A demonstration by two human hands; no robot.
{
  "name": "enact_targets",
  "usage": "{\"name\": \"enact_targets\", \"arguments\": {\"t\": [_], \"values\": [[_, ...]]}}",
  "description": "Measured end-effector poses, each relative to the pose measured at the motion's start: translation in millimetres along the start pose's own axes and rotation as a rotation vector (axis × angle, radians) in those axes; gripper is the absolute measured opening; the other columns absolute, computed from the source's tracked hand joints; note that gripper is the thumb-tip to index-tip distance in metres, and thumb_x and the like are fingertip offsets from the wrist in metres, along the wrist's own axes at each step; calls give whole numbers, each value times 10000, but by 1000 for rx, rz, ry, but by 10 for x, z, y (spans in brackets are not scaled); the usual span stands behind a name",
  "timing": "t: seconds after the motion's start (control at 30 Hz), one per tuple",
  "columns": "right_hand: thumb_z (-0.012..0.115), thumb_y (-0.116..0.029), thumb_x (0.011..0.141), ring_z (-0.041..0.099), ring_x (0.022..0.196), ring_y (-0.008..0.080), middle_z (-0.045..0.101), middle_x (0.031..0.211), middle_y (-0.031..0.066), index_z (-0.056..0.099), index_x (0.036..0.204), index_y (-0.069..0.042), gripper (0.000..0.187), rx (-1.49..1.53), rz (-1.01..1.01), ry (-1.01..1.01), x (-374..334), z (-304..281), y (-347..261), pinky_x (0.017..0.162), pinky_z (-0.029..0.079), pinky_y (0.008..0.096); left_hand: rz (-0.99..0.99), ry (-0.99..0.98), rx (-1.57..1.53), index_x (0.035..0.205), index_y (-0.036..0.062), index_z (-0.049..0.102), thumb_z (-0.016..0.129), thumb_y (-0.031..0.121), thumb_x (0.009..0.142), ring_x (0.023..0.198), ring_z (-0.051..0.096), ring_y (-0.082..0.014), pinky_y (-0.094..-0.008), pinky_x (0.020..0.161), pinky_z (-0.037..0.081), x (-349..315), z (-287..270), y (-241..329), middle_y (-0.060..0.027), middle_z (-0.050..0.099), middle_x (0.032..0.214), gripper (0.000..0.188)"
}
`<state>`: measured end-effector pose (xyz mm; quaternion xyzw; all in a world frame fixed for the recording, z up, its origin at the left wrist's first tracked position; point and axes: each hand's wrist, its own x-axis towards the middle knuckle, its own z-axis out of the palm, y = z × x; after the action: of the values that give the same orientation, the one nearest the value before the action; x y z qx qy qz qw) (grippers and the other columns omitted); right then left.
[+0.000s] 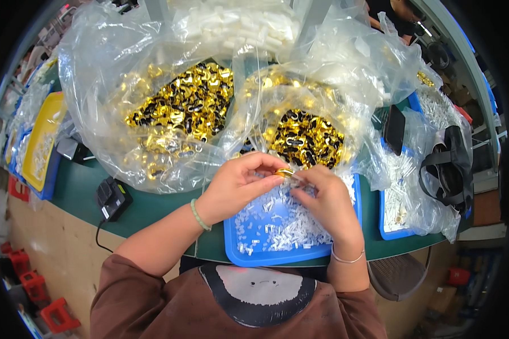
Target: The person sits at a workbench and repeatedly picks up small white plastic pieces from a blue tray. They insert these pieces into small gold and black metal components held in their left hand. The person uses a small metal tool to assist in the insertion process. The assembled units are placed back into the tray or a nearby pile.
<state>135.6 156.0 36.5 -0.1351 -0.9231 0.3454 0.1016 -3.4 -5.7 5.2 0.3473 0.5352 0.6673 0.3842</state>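
Note:
Above the near blue tray (249,259), both hands meet in front of me. My left hand (240,183), with a beaded bracelet at its wrist, pinches a small shiny gold part (284,172) between thumb and fingertips. My right hand (327,198) is closed at the fingertips beside that gold part; what it grips, if anything, is too small to make out. Beneath the hands, many small white plastic pieces (291,234) lie loose in the tray. Just beyond are gold-and-black parts (308,138) in an opened clear plastic bag.
A larger clear bag of gold-and-black parts (192,107) spreads over the green table (152,212) at left. A corded black device (113,199) and a yellow tray (46,130) sit farther left. On the right are another blue tray (398,233), a phone (394,130) and a black bag (449,169).

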Motion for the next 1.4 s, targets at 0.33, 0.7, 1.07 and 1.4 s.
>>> {"name": "enact_targets", "arguments": {"t": [0.33, 0.7, 1.07, 1.4], "values": [[706, -30, 792, 617, 687, 205, 640, 795, 90, 689, 882, -32, 91, 139, 70, 43, 2, -5, -4, 627, 487, 302, -272, -120, -675, 1328, 59, 494, 527, 177, 996, 975, 608, -124, -281, 890, 522, 59, -69, -11, -51, 610, 1110, 353], [665, 8, 848, 477, 646, 59, 576, 826, 22, 630, 871, -4, 44, 443, -7, 243, -8, 30, -52, 564, 384, 213, -370, -185, -769, 1370, 35, 469, 510, 177, 1004, 968, 613, -121, -277, 897, 513, 62, 29, -73, -28, 615, 1063, 394], [686, 32, 783, 595, 699, 123, 594, 947, 82, 642, 873, -14, 110, 285, -126, 254, 24, 125, -184, 603, 492, 235, -386, -156, -792, 1364, 11, 462, 495, 186, 1010, 1015, 604, -116, -277, 930, 499, 70, 12, -191, -60, 617, 1150, 397], [698, 44, 725, 654, 712, 202, 627, 992, 123, 608, 833, -22, 155, 206, -149, 301, 12, 192, -181, 611, 536, 290, -398, -146, -720, 1401, -21, 407, 491, 173, 1003, 1168, 565, -205, -343, 1026, 449, 72, 38, -191, -127, 578, 1262, 451]]}}
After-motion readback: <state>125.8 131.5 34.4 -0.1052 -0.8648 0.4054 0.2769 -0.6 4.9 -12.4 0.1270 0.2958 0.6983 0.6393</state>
